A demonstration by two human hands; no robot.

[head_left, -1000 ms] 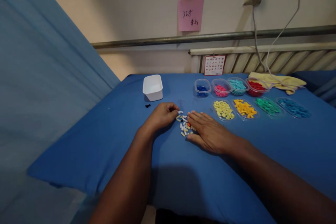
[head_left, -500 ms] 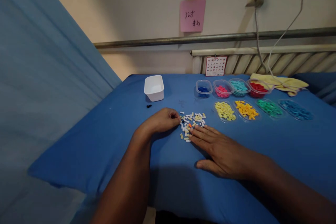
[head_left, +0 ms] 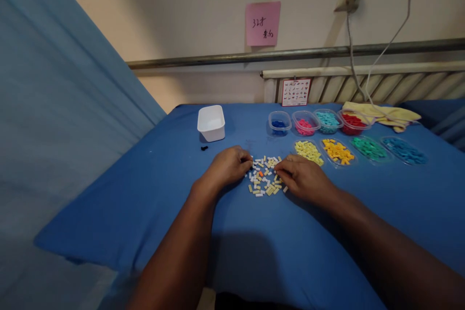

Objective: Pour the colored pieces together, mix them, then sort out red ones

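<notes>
A loose pile of small white, cream and orange pieces [head_left: 264, 179] lies on the blue cloth [head_left: 152, 189]. My left hand [head_left: 227, 167] rests at the pile's left edge with its fingers curled in a pinch. My right hand [head_left: 303, 179] sits at the pile's right edge, fingers bent and pinched at the pieces. What either hand holds is too small to make out.
An empty white tub [head_left: 211, 122] and a small black piece [head_left: 204, 147] lie to the left. Clear dishes of dark blue [head_left: 279, 123], pink [head_left: 305, 122], teal [head_left: 328, 119], red [head_left: 351, 121], yellow [head_left: 308, 151], orange [head_left: 337, 150], green [head_left: 369, 147] and blue [head_left: 404, 150] pieces stand right. A yellow cloth [head_left: 381, 113] is behind.
My right hand was flat over the pile, slid back toward me spreading the pieces, then returned to the pile's right edge with fingers curled. My left hand stayed at the left edge.
</notes>
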